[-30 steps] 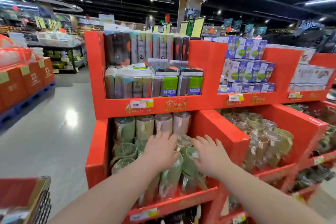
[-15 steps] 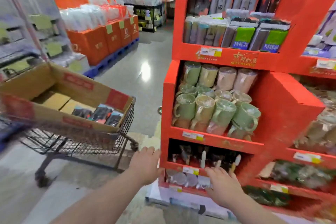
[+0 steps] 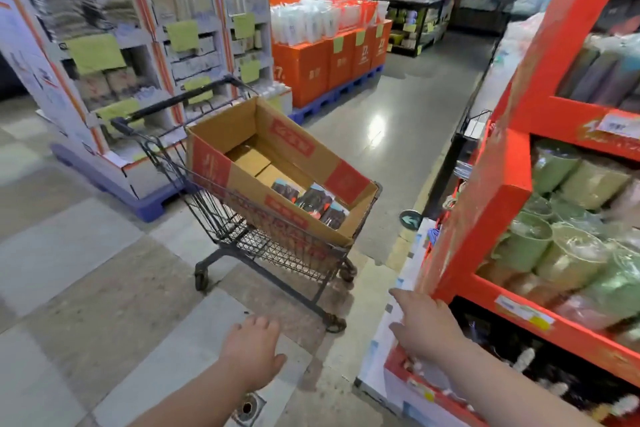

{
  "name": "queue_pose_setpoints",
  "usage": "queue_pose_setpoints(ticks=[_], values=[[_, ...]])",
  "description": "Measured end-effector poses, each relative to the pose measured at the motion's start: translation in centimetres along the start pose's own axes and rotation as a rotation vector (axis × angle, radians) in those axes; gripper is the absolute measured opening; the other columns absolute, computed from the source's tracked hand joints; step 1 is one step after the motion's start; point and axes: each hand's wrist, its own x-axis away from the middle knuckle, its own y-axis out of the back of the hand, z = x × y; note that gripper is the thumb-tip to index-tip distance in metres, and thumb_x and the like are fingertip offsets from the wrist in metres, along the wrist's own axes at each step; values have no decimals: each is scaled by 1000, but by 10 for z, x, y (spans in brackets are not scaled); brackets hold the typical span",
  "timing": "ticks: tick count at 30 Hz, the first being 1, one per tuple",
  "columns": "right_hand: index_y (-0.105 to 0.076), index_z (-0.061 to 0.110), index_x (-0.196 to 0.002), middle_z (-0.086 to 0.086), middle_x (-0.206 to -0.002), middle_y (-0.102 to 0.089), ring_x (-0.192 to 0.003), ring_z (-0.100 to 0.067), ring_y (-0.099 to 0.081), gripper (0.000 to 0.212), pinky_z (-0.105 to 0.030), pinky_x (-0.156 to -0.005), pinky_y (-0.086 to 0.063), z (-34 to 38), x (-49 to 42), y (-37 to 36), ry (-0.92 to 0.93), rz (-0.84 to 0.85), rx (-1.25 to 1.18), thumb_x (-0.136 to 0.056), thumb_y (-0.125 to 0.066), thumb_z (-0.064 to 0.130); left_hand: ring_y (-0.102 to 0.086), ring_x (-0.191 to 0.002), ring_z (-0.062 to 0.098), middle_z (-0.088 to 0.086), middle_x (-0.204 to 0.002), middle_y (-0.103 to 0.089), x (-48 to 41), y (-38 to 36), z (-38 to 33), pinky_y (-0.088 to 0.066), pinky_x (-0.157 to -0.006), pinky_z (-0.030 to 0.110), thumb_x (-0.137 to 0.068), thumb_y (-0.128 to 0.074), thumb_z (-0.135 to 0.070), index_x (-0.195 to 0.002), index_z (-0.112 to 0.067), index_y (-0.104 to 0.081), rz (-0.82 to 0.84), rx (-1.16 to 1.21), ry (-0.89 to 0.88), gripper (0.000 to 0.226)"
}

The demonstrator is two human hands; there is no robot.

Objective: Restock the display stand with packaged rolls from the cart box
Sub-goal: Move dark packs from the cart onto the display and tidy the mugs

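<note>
Currently both hands, left and right, are spread open and empty. Packaged rolls lie ahead in the cart box; a hasty reach risks nudging the wheeled cart away.

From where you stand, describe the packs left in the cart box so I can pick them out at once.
Find the black wire shopping cart in the aisle, left of the red display stand. An open cardboard box with red printed panels sits in its basket. The packaged rolls lie at the near end of its floor: dark wrappers, the only things on the bare cardboard.
</note>
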Motion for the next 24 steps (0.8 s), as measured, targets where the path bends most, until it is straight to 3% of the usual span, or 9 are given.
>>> queue_pose_setpoints(ticks=[11,18,24], values=[[-22,27,-148,2,-152,-34,-139,-21,-32,55,-42,-111,-28,98,-112,28,-41,-15,-35,-97,-40,37,-36,-132,28,7,-144,-39,-70,23,126,-34,-105,40,-95,-39,-48,-145,-17,-29,7,-21,-23,60],[-23,28,-148,2,-150,-36,-137,-22,-35,57,-40,-110,-30,103,-141,14,-100,107,-31,-95,-43,36,-36,-132,28,7,-143,-40,-134,73,132,-35,-105,41,-94,-43,-45,-143,-17,-30,-62,-16,-107,58],[-19,25,-149,-2,-151,-34,-140,-24,-30,60,-44,-113,-21,88,-186,12,-92,219,-14,-95,-43,35,-39,-130,27,5,-141,-42,-209,133,124,-38,-104,43,-94,-44,-49,-143,-17,-32,-175,-44,-167,60]])
